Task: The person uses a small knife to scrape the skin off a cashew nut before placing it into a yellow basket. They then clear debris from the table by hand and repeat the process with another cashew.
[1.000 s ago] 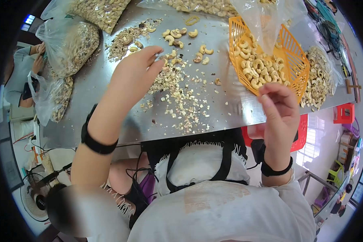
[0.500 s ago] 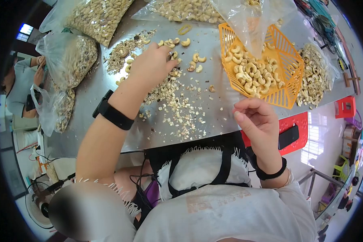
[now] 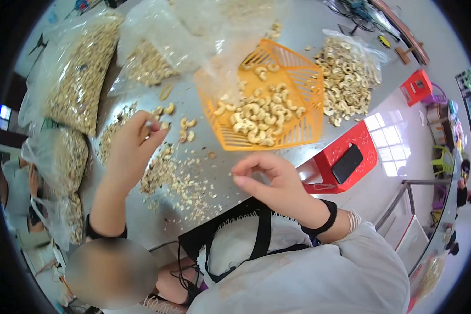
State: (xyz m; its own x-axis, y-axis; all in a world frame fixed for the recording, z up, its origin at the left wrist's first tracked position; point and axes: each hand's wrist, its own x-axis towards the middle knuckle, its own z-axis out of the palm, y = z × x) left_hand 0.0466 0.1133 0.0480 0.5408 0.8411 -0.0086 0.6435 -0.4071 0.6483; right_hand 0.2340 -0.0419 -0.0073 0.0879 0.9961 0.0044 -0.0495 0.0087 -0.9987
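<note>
My left hand (image 3: 132, 149) reaches over the steel table (image 3: 298, 31), fingertips pinched on a small pale cashew among the loose cashews (image 3: 186, 131). A spread of broken cashew bits (image 3: 180, 180) lies just below it. My right hand (image 3: 269, 180) hovers near the table's front edge with its fingers curled in; nothing shows inside them. An orange plastic basket (image 3: 298, 140) holding whole cashews sits just beyond the right hand, tilted, with a clear plastic bag (image 3: 220, 36) draped over its far side.
Large clear bags of cashews (image 3: 78, 78) line the left and back. A cashew heap on plastic (image 3: 348, 78) lies at right. A red stool (image 3: 369, 138) carrying a phone (image 3: 347, 162) stands beside the table. Another person (image 3: 15, 188) sits far left.
The view has swung left and tilted. My left hand stays at the loose cashews, fingertips now pinched. My right hand has dropped from raised to near the table edge and curled in.
</note>
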